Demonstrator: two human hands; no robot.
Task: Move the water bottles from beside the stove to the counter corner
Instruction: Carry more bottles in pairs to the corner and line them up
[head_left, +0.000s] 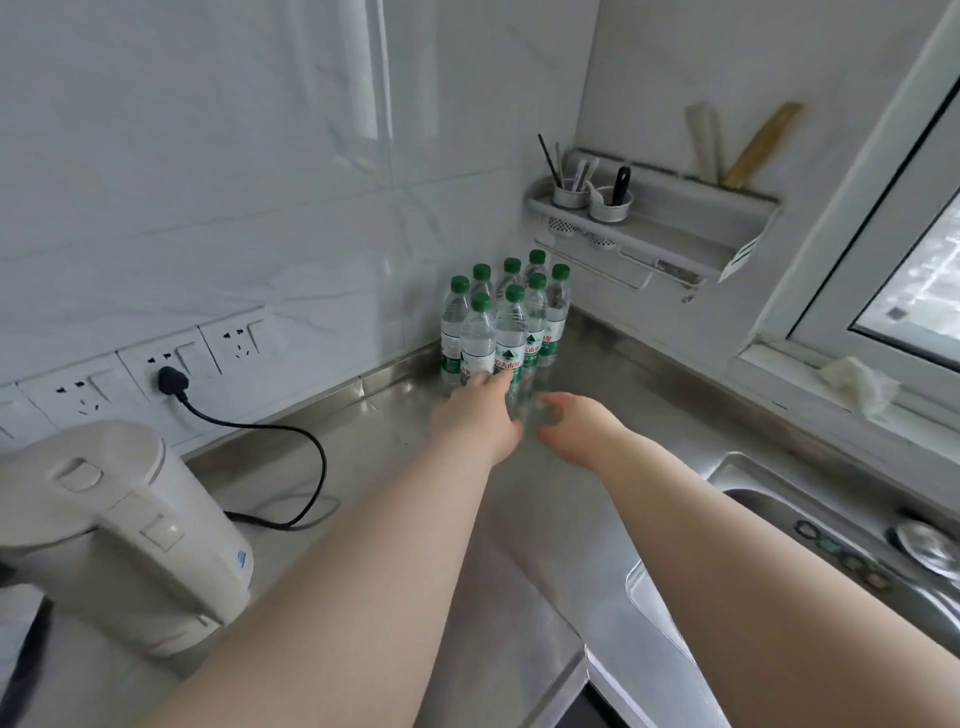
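Observation:
Several clear water bottles (511, 332) with green caps and green labels stand upright in a tight cluster in the corner of the steel counter (395, 467), against the tiled walls. My left hand (478, 415) reaches out with its fingers straight, and the fingertips touch the lower part of the front bottles. Just to the right, my right hand (571, 421) is beside the base of the front bottle, its fingers loosely curled and blurred, with nothing visibly in its grip.
A white electric kettle (119, 525) stands at the near left, its black cord running to a plug (171, 382) in the wall sockets. A steel sink (779, 519) lies to the right. A wall rack (665, 218) with utensil cups hangs above the corner. A white cloth (857, 384) lies on the windowsill.

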